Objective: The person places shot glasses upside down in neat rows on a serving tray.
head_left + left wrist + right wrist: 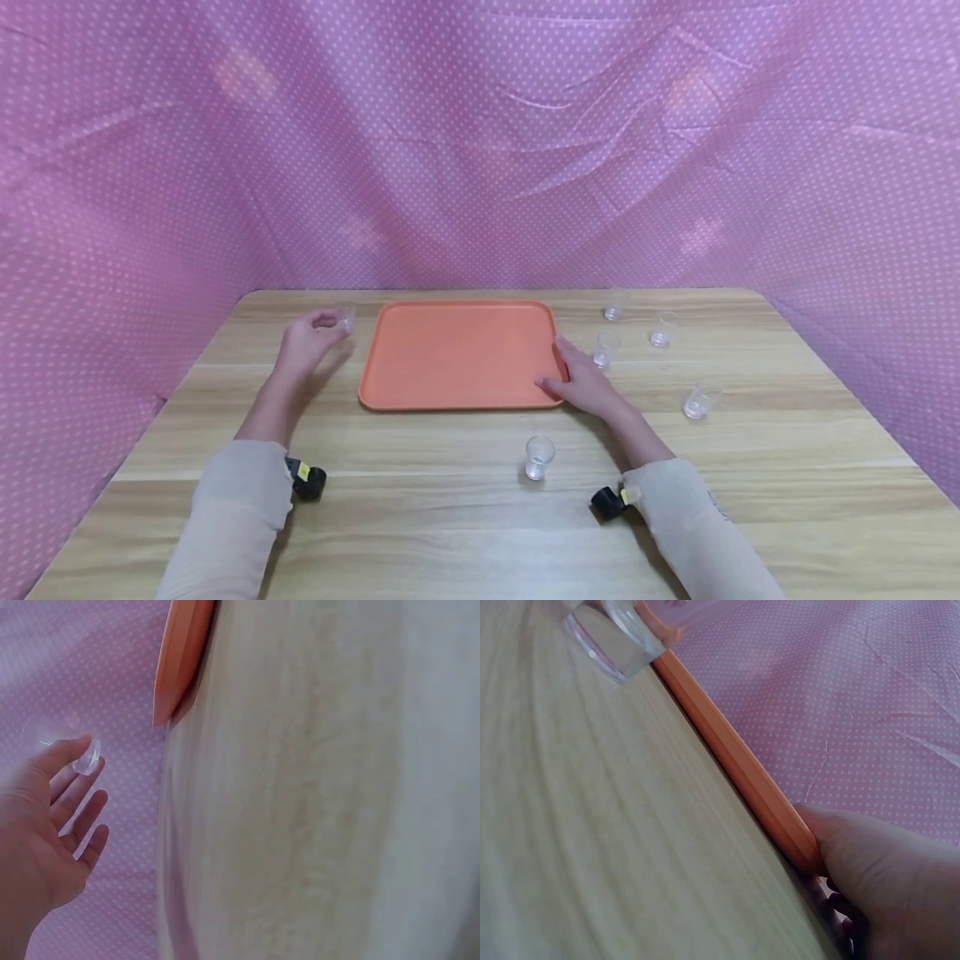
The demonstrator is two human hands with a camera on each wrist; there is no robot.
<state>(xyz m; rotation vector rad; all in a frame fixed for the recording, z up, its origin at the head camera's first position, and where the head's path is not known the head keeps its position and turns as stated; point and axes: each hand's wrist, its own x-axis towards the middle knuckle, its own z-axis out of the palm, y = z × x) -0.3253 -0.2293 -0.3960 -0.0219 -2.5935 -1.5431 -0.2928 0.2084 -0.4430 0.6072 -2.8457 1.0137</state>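
Observation:
Held between the thumb and fingers of my left hand (306, 342) is a small clear shot glass (346, 318), left of the orange tray (461, 354). The left wrist view shows this shot glass (88, 757) raised off the table, its far end blurred. My right hand (588, 385) grips the tray at its near right corner, with the thumb over the rim and the fingers along the right side. From the right wrist, the thumb lies against the tray's corner (799, 844), while the other fingers are mostly hidden. The tray lies flat on the table.
One shot glass (539, 458) stands in front of the tray. To its right are several more, including a glass (603, 354) just beyond my right hand and another (699, 403) farther right. Pink dotted cloth (480, 167) hangs behind the wooden table (420, 525).

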